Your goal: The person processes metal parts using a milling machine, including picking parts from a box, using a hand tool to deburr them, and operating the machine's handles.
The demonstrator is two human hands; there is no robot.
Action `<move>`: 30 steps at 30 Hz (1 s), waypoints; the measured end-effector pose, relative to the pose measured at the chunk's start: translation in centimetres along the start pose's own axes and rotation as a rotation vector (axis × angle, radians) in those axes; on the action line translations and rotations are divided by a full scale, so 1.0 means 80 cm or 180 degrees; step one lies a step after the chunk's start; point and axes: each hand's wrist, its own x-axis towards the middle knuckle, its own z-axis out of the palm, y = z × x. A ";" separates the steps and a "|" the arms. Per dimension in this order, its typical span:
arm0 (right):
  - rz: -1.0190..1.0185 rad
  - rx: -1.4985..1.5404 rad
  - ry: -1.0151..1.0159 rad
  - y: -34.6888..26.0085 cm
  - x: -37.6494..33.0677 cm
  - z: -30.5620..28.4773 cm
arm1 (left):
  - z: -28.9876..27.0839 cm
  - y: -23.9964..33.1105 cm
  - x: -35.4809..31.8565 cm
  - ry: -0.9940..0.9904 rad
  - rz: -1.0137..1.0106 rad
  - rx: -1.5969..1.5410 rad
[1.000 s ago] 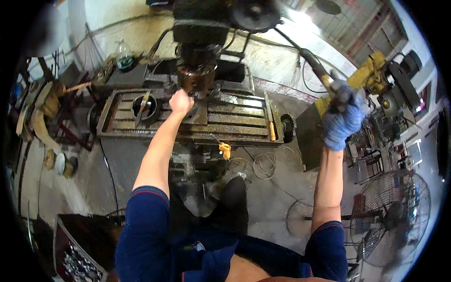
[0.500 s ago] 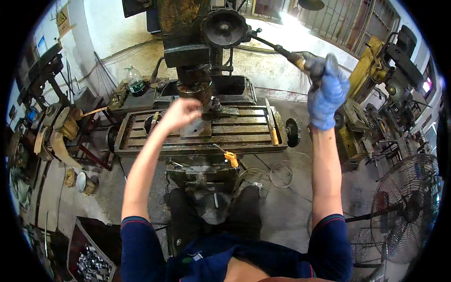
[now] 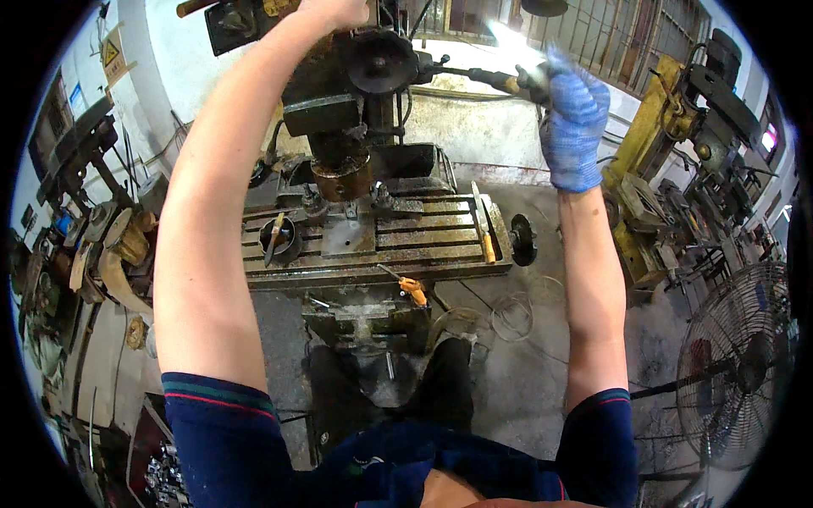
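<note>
My right hand, in a blue knit glove, is closed round the grip end of a long lever on the milling machine. My bare left hand is raised to the machine's upper part, above the black handwheel; its fingers are partly cut off by the top edge. Below them the spindle head stands over a flat metal plate on the slotted worktable. Clamp bolts stand beside the plate.
A file with a yellow handle lies at the table's right. A round pot holding a brush stands at left. An orange-handled tool rests at the front edge. A floor fan is at right, a bin of metal parts lower left.
My left hand has moved up from beside the spindle to the machine's upper part. My right hand and the lever have shifted slightly up and left in view.
</note>
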 end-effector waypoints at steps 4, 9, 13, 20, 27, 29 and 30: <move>-0.1206 -0.1776 -0.0331 0.002 0.020 -0.010 | 0.012 -0.012 0.012 0.0062 0.0152 0.0120; -0.0332 0.0358 0.0316 0.006 0.016 0.011 | 0.017 -0.018 0.035 -0.0139 0.0294 0.0116; -0.1946 -0.2763 0.0264 0.020 0.010 -0.014 | 0.033 -0.053 0.052 0.0253 0.0730 -0.0030; -0.1518 -0.2695 -0.0069 0.008 0.011 -0.028 | 0.009 -0.034 0.051 -0.0100 0.0586 -0.0341; -0.1133 -0.1340 -0.0271 0.023 0.012 -0.025 | 0.015 -0.042 0.059 -0.0213 0.0679 -0.0213; -0.1676 -0.2818 0.0071 0.016 0.001 -0.007 | 0.021 -0.051 0.034 0.0048 0.0788 -0.0281; -0.1962 -0.3662 0.0265 0.003 0.001 -0.006 | 0.011 -0.037 0.025 0.0251 0.0888 -0.0379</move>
